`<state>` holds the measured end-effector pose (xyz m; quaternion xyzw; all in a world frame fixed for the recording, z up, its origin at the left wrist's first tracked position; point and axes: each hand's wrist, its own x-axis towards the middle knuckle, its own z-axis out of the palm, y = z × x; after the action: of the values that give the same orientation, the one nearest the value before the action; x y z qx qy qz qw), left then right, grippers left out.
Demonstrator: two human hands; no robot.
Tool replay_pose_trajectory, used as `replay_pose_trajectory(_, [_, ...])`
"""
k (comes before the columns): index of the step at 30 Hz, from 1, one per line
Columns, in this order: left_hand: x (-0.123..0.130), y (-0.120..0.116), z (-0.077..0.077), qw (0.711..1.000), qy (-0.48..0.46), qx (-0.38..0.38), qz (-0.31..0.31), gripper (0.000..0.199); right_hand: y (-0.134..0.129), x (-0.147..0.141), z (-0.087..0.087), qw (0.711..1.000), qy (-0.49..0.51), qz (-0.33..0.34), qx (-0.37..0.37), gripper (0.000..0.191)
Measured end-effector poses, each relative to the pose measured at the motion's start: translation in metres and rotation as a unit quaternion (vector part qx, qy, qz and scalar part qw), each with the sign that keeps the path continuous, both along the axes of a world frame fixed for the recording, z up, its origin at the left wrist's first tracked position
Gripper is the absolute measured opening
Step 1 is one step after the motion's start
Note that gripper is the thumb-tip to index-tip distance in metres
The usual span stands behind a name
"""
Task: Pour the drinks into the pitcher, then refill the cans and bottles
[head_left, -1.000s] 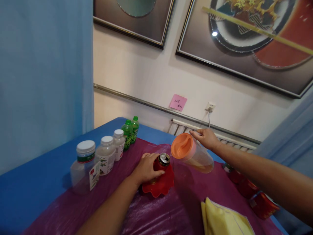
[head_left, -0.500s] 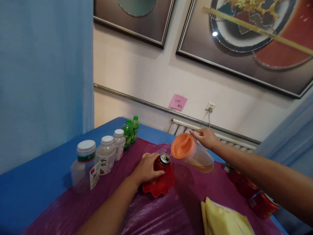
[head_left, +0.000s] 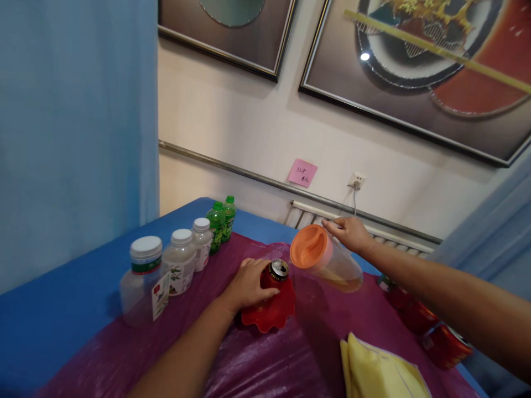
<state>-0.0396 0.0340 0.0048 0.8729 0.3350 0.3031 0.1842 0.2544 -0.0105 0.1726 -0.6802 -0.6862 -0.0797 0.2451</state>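
Note:
My left hand (head_left: 251, 284) is wrapped round a red drink can (head_left: 274, 275) that stands upright on a red scalloped dish (head_left: 269, 318). The can's silver top faces up, with a dark opening in it. My right hand (head_left: 350, 233) grips a clear plastic pitcher (head_left: 340, 271) from its far upper side; the handle is mostly hidden by the fingers. An orange lid (head_left: 309, 247) covers the pitcher, which is tilted to the left with its lid close beside the can's top. Some amber liquid lies along the pitcher's lower side.
White-capped jars (head_left: 145, 282) and green bottles (head_left: 217, 224) stand in a row at the left. A folded yellow cloth (head_left: 381, 367) lies at the front right. Red cans (head_left: 446, 345) are partly behind my right forearm. Purple plastic sheeting (head_left: 199, 345) covers the blue table (head_left: 62, 309).
The amber liquid in the pitcher has shifted slightly. Both hands, the can and the tilted pitcher stay in almost the same place.

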Motion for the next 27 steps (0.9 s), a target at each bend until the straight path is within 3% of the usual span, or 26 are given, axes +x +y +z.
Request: replay_pose_trajectory(27, [0.0001,-0.0012,0.0023,1.0,0.014,-0.001,0.002,0.07,-0.0008,0.0008,-0.0006,1.0,-0.005,-0.004,-0.002,0.062])
